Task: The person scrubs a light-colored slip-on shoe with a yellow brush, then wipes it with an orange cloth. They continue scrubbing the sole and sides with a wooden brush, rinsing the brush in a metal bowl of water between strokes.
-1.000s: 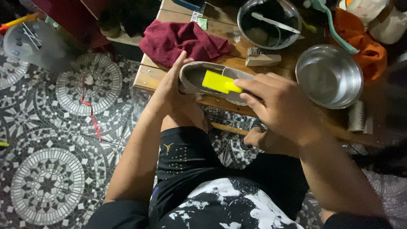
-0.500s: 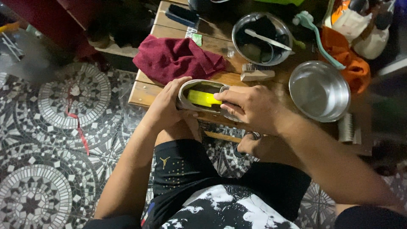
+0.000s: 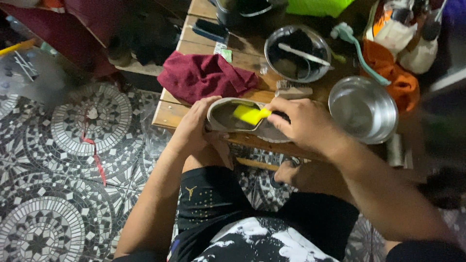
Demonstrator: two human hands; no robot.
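left hand (image 3: pixel 194 127) is cupping the shoe's (image 3: pixel 228 116) heel at the table (image 3: pixel 167 114) edge, closed on it; right hand (image 3: pixel 303 123) is gripping a yellow brush (image 3: pixel 248 114) inside it. shoe looks light, soft-walled; heel likely the firmest hold. maroon cloth (image 3: pixel 204 75) behind, steel bowl (image 3: pixel 363 110) right.

small white-green label (image 3: pixel 223 50) on table (image 3: pixel 170 111), by cloth (image 3: pixel 204 75)

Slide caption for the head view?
Left hand steadies a grey shoe while the right hand works a yellow brush inside.
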